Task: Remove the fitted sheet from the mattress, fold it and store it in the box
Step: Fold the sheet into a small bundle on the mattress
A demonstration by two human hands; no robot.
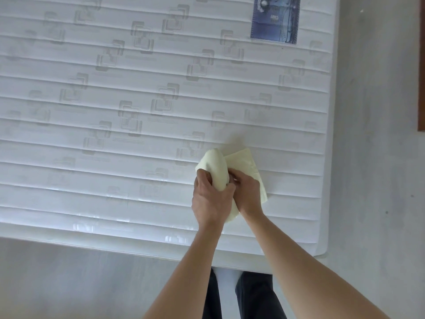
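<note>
Sheet (247,168) is already off the mattress (115,107) and has been worked down into a small pale-yellow bundle, sitting on the bare quilted top near the front right corner. So the stripping part looks done and the folding is nearly finished, by the look of it.

The bundle is being handled by both hands at once. The rolled or doubled-over part is gripped by the left hand (210,199), fingers curled round it from the left. The right hand (247,192) is curled over the near end, and something seems to be pinched or tucked there, though exactly what the fingertips are doing can't be made out since they're hidden behind the fabric. A flat folded layer is left sticking out to the right underneath.

What could go wrong: the elastic edges on a fitted sheet tend to spring, so if the grip is loosened before the last fold is pressed flat, the roll could probably pop open and the whole thing would have to be redone. The flat layer could also slide out when the bundle gets lifted, since it's only pinned by the right hand.

No box can be seen anywhere here, so the carry distance can't be judged.
</note>
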